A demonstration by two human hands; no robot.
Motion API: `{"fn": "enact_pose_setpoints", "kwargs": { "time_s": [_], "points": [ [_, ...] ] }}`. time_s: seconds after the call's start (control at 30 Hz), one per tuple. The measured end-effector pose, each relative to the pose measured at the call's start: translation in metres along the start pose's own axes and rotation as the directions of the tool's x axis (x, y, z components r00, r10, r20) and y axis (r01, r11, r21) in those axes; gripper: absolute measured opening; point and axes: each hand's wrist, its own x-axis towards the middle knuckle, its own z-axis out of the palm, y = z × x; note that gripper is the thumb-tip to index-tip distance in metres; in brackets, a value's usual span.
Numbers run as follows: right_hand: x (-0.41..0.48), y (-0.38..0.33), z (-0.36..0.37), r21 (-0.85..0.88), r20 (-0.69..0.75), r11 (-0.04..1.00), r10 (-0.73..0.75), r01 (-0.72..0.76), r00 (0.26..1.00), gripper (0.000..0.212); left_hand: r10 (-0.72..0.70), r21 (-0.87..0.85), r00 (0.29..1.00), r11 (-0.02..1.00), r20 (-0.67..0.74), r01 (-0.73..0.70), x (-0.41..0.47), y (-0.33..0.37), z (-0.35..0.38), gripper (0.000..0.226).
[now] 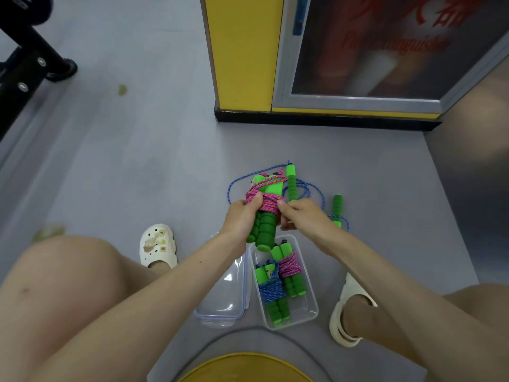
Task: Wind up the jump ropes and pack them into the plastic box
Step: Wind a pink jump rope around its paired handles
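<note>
**Left hand and right hand hold a pink jump rope above the plastic box**

Closest to the camera, a yellow seat with a grey rim shows between the person's bare knees. Just beyond it the clear plastic box sits open on the grey floor. Two wound ropes lie inside it, side by side: a blue bundle on the left and a pink bundle on the right. Each has its cord wrapped round a pair of green foam grips. The clear lid lies on the floor just beside the box's left wall. A white sandal stands left of the lid and a cream sandal right of the box.

Above the far end of the box, the left hand is wrapped round the two green handles of the pink jump rope, thumb pressed on the winding. The right hand pinches the pink cord at the right edge of that winding between thumb and forefinger. The handles are held together, with the cord wound round their middle.

Behind the hands a blue jump rope lies loose on the floor, its cord in open loops. Its second handle lies apart to the right. Farther back stands a yellow cabinet with a glass door. Black metal legs fill the far left corner.
</note>
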Motion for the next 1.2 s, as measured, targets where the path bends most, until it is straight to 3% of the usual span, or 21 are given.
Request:
{"fn": "enact_pose_setpoints", "kwargs": {
  "time_s": [0.13,0.2,0.3,0.37,0.43,0.5,0.63,0.7,0.77,0.93,1.03,1.1,1.2],
  "points": [
    [-0.009,0.011,0.003,-0.059,0.000,0.970,0.238,-0.238,0.971,0.049,-0.083,0.050,0.996,0.995,0.028,0.082,-0.013,-0.019,0.008,0.031],
    [-0.018,0.021,0.008,0.001,0.021,0.958,0.288,-0.288,0.958,0.044,-0.137,0.029,0.987,0.990,0.079,0.135,-0.027,-0.029,0.006,0.022],
    [-0.035,0.031,0.010,0.194,0.052,0.939,0.279,-0.284,0.959,0.034,-0.177,0.121,0.972,0.980,0.154,0.159,-0.038,-0.048,0.000,0.035],
    [-0.048,0.038,0.008,0.215,0.051,0.940,0.259,-0.264,0.964,0.030,-0.181,0.226,0.963,0.965,0.199,0.135,-0.044,-0.055,-0.002,0.041],
    [-0.058,0.046,0.006,0.209,0.066,0.945,0.243,-0.251,0.968,0.027,-0.192,0.325,0.944,0.941,0.266,0.100,-0.051,-0.057,-0.001,0.030],
    [-0.067,0.054,0.005,0.151,0.093,0.957,0.237,-0.249,0.967,0.026,-0.194,0.342,0.937,0.936,0.292,0.087,-0.055,-0.063,0.002,0.031],
    [-0.073,0.067,0.001,-0.041,0.120,0.954,0.299,-0.297,0.947,0.028,-0.199,0.294,0.946,0.948,0.255,0.121,-0.054,-0.079,0.012,0.032],
    [-0.067,0.072,-0.004,-0.243,0.041,0.929,0.297,-0.279,0.954,0.041,-0.228,0.304,0.958,0.938,0.175,0.167,-0.045,-0.089,0.018,0.030],
    [-0.061,0.078,-0.009,-0.378,-0.009,0.890,0.272,-0.255,0.962,0.036,-0.268,0.284,0.960,0.929,0.081,0.235,-0.034,-0.101,0.021,0.030],
    [-0.037,0.127,-0.009,-0.328,-0.083,0.839,0.433,-0.434,0.898,0.024,-0.326,0.211,0.943,0.919,-0.070,0.334,0.004,-0.143,0.025,0.028],
    [-0.022,0.160,0.004,-0.395,-0.019,0.794,0.496,-0.462,0.868,0.027,-0.342,0.177,0.932,0.916,-0.123,0.359,0.028,-0.173,0.032,0.027],
    [-0.018,0.173,0.012,-0.438,0.001,0.777,0.502,-0.451,0.865,0.034,-0.367,0.149,0.923,0.913,-0.112,0.381,0.037,-0.189,0.039,0.027],
    [-0.007,0.198,0.019,-0.404,-0.138,0.763,0.495,-0.505,0.858,0.027,-0.405,0.070,0.912,0.910,-0.065,0.409,0.046,-0.217,0.056,0.025]
  ]
}}
